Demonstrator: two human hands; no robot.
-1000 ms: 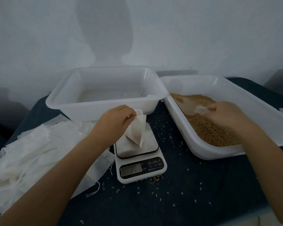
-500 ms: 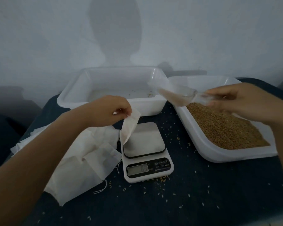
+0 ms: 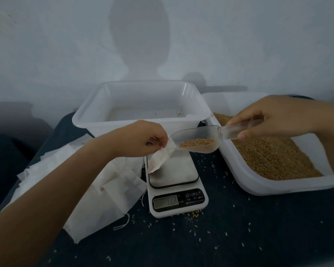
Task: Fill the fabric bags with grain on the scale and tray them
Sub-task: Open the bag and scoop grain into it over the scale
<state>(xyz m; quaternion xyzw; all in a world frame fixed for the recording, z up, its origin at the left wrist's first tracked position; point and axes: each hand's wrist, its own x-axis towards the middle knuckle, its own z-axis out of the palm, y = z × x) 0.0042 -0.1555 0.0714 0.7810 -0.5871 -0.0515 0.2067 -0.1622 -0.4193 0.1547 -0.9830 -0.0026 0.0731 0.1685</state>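
Grain now rides the clear plastic scoop (image 3: 196, 138) your right hand (image 3: 274, 118) grips, brought to the white fabric bag (image 3: 161, 158) your left hand (image 3: 143, 139) pinches over the white digital scale (image 3: 176, 182): pouring comes next.

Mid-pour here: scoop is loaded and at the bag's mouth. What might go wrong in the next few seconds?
1. The left hand pinches the small white fabric bag by one edge only, so the mouth may sag and the grain in the clear plastic scoop may spill.
2. The bag hangs tilted with only its lower end near the white digital scale's platform; the hand may skew the reading.
3. Loose grain by the scale suggests spills recur.
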